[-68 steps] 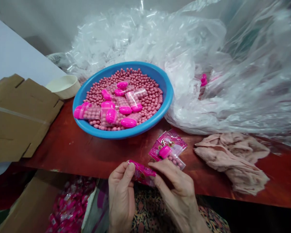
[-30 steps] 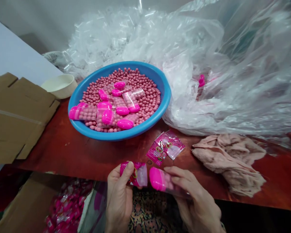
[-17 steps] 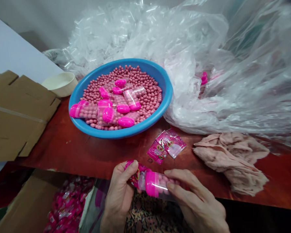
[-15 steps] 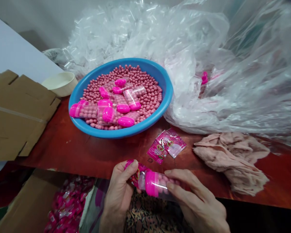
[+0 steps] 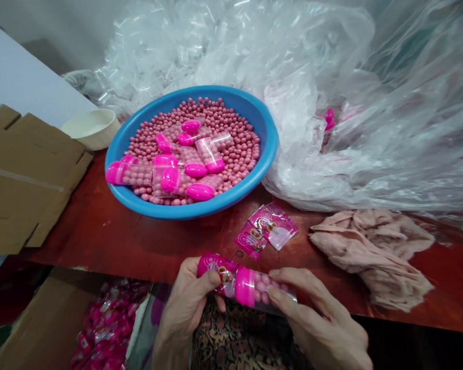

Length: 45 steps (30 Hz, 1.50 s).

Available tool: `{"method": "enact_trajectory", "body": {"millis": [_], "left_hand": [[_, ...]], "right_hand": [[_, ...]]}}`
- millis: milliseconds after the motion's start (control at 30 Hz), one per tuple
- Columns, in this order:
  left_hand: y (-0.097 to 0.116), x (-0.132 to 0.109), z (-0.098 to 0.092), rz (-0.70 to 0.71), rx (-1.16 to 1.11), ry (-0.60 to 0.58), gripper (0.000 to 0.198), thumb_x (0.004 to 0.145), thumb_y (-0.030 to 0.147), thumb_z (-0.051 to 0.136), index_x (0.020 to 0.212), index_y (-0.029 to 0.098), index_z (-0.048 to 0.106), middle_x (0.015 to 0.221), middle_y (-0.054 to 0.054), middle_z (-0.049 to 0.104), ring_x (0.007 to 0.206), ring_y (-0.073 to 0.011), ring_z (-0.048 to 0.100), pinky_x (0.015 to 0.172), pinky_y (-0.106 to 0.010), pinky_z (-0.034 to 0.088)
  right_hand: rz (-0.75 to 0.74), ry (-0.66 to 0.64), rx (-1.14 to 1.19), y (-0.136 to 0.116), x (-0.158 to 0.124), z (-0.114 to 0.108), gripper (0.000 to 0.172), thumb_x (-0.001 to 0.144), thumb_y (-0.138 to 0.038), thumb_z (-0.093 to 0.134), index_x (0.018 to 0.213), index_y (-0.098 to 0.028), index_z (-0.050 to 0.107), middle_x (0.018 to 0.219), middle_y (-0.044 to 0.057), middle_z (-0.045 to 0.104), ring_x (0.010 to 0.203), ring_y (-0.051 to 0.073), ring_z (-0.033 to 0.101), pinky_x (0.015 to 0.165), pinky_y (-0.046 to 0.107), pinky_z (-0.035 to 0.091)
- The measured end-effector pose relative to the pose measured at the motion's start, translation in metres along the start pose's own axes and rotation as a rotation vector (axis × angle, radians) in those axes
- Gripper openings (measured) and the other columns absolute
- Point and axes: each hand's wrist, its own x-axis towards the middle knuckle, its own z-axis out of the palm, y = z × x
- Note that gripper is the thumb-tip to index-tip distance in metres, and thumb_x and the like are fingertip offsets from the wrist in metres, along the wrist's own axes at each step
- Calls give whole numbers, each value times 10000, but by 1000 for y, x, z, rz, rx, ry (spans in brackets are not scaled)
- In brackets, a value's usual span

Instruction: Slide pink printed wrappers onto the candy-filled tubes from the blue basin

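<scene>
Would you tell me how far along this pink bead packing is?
Done: pink packs lie in the carton, and capped, filled tubes lie in the blue basin. In hand: the left hand holds a printed pink sachet against a filled tube in the right hand. Remaining: loose beads, sachets on the table, and a bag of empty clear tubes.

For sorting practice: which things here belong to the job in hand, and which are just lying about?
Job in hand: left hand, printed pink sachet, right hand, pink-capped bead tube, blue basin, loose sachets.
Lying about: cardboard sheet, cream bowl, pink cloth.
</scene>
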Motion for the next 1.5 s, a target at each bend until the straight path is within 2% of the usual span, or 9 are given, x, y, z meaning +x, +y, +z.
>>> {"method": "enact_trajectory", "body": {"millis": [133,333,533,767,900,1033,1200,1267,1500], "left_hand": [[2,-1,-1,-13,71,-117,235,449,288,847,520,122,697,529,-1,566,453,-76,476,386,-170,395],[4,1,2,-31,12,-203,250,541,353,776,602,118,718,545,-11,529,438,-73,434,389,-188,315],[1,-1,4,-104,-3,-185,267,577,379,763,629,123,707,579,-16,519,483,-97,447,440,-218,354],[0,-3,4,-34,45,-238,262,591,348,751,489,131,646,524,5,466,463,-88,429,411,-203,321],[2,-3,5,-31,83,-191,277,564,380,778,487,138,667,522,3,490,450,-93,441,395,-205,335],[2,-3,6,-46,59,-146,320,402,401,856,519,151,693,479,1,561,449,-101,469,419,-201,333],[-1,-1,9,1,17,-59,222,451,269,845,513,143,673,494,2,579,498,-104,472,507,-211,359],[-1,0,8,13,28,-78,194,471,248,825,512,144,667,510,11,547,508,-103,455,509,-215,344],[-2,4,0,15,137,-226,225,456,320,818,541,148,701,637,-51,595,571,-175,536,575,-296,397]], "right_hand": [[-16,29,-36,3,-3,-3,243,854,-83,543,975,-255,665,948,26,626,770,116,644,671,189,567],[-3,80,21,-3,6,1,298,790,-53,606,934,-301,689,863,-3,663,672,112,655,601,190,576],[188,82,140,-6,4,5,133,817,-141,623,870,-251,675,788,1,672,619,112,652,550,164,580],[-49,45,-44,4,-4,-3,358,825,-30,550,1048,-286,662,926,17,650,764,119,647,677,208,572],[-39,81,-77,5,-8,2,397,816,-12,547,1064,-302,655,974,28,633,824,148,634,696,256,570],[17,135,-59,2,-6,8,376,824,-53,557,1070,-319,657,937,27,610,774,138,628,632,220,559],[105,-24,111,-2,-1,15,327,870,-263,542,1193,-244,583,1096,81,531,917,179,602,727,255,545],[138,-56,202,-2,-1,19,350,906,-343,465,1217,-210,557,1108,94,525,953,191,591,768,270,532],[132,-30,155,-7,-6,25,357,873,-184,535,1229,-208,548,1089,78,547,941,167,595,786,227,526]]}}
